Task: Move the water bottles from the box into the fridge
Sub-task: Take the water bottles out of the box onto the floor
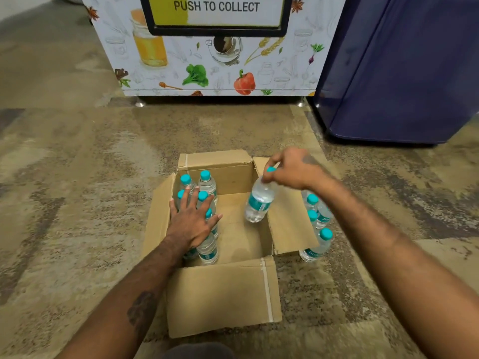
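An open cardboard box [225, 291] sits on the floor in front of me. Several clear water bottles with teal caps [207, 186] stand along its left side. My left hand [190, 224] lies flat over those bottles, fingers spread, gripping nothing. My right hand [293, 169] pinches the neck of one water bottle [259, 203] and holds it tilted above the box's right half. Three more bottles [320, 242] stand on the floor just outside the box's right flap. A dark blue fridge [404, 73], door closed, stands at the back right.
A vending machine [215, 60] printed with food pictures and the words "PUSH TO COLLECT" stands straight ahead behind the box. The box's right half is bare cardboard. Mottled stone floor spreads to the left and right.
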Tool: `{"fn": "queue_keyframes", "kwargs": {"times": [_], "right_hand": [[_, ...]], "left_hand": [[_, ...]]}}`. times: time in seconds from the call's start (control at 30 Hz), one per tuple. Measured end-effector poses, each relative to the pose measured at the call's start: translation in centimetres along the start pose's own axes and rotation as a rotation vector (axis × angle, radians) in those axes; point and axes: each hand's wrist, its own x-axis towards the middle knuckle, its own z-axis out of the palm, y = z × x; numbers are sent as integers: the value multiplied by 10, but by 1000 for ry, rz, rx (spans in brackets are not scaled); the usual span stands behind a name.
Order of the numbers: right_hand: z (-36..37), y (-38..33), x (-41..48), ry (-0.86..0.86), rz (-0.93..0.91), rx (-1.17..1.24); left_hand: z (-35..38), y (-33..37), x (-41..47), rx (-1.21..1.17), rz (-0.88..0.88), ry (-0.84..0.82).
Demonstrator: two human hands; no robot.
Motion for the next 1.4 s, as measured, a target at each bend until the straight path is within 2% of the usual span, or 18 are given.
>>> {"fn": "queue_keyframes", "kwargs": {"times": [0.17,0.37,0.67,1.0,1.13,1.23,1.33,1.4], "right_hand": [[-77,23,-21,111,86,42],[-94,83,-32,182,258,-72],[-38,152,-29,64,434,-96],[43,181,-11,-25,524,-155],[48,178,-6,-40,513,-238],[39,161,-11,-58,498,-455],[34,121,-16,135,362,-584],[43,88,-12,223,178,-490]], "left_hand": [[0,0,0,3,1,-6],[3,-1,-1,-9,19,29],[2,-3,-1,0,13,16],[1,-3,-2,1,4,12],[2,-4,-2,2,1,10],[1,-4,-3,-5,-1,10],[-3,-4,-4,-46,4,5],[-7,-4,-7,-102,1,7]]}}
